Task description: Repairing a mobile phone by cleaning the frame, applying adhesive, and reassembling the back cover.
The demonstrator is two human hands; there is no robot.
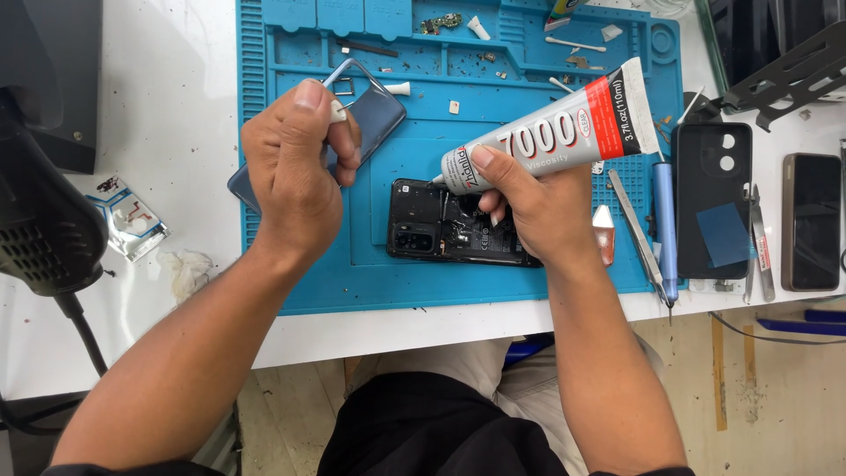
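Blue repair mat (pixel 308 282) covers a white bench at frame centre. Right hand (pixel 538 207) grips a grey, red-banded glue tube (pixel 555 132) over an opened phone (pixel 449 231); left hand (pixel 295 167) clasps a dark back cover (pixel 374 115). At left lies a torn silver packet (pixel 128 220).

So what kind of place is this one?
Most likely a phone repair bench: an opened phone lies on a blue work mat, tweezers beside it, and the right hand holds a glue tube.
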